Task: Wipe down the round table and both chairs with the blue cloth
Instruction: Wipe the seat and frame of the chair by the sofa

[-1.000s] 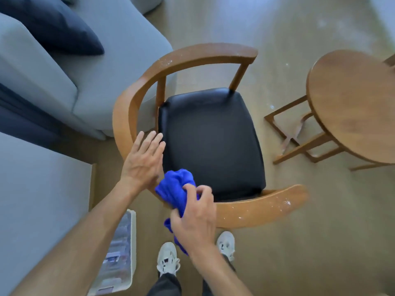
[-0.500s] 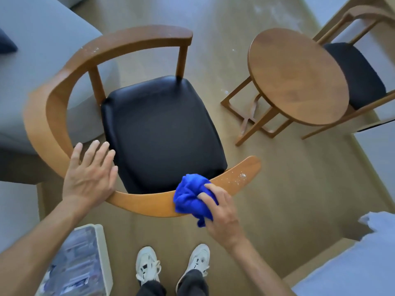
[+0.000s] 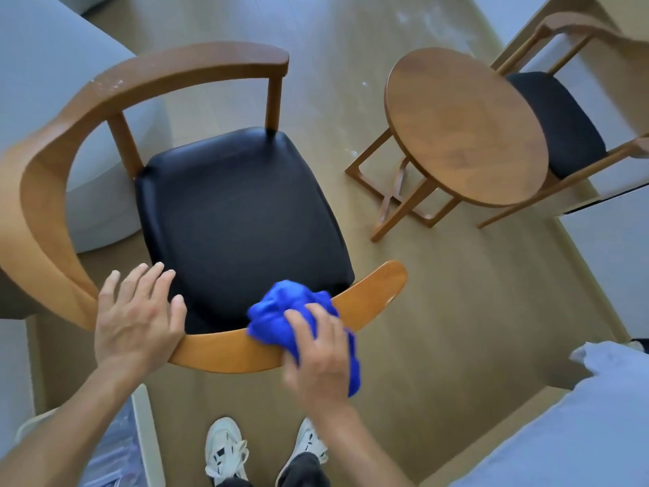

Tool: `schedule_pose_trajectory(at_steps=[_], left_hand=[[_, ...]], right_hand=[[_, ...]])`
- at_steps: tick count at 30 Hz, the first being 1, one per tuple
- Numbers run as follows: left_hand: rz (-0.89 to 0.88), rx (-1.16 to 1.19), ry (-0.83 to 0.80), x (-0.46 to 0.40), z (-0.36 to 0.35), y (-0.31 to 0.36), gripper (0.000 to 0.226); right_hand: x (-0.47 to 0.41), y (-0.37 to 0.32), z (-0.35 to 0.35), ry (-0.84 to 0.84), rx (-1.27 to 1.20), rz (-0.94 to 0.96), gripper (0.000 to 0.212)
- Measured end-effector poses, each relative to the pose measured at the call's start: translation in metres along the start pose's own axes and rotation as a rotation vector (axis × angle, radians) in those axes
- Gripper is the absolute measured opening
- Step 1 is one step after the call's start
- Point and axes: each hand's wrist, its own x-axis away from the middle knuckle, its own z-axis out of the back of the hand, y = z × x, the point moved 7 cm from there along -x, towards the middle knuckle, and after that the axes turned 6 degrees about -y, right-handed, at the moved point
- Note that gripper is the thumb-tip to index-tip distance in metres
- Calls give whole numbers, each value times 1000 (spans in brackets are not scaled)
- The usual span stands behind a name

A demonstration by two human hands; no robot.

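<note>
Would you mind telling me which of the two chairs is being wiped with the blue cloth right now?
The near chair at the person's feet: the right hand presses the blue cloth on its armrest. The far chair behind the round table is untouched.

We find no text, label, brand, number or sign that we can read. The clear box (image 3: 116,448) at near left holds printed matter, but we see it blurred and cannot make out any words.

blue cloth (image 3: 281,319) slid rightward along chair rail (image 3: 224,353)
</note>
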Motion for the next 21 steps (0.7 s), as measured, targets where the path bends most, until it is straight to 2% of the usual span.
schedule_pose_trajectory(at_steps=[3,5,7,9,12,14,17,21], left_hand=[[9,0,34,0,0,0,50],[4,-3,38,-1,0,0,50],[8,-12,9,-2,-2,-2,52],[14,-17,-19,-2,-3,0,53],[20,-15,-19,-2,0,2,54],[11,-13,-12,-2,1,2,54],[9,-14,10,-1,2,3,52],[16,-20,20,-1,0,2,51]], right_hand=[[12,-54,-29,-83,-73,151,35],[-3,-36,-21,-70,-56,233,35],[-16,9,-1,-47,-15,270,36],[-34,74,26,2,19,154,36],[-81,164,55,31,-7,-207,32],[-105,182,59,28,-19,-341,28],[-92,139,48,76,86,-301,29],[-11,9,-9,59,9,-105,32]])
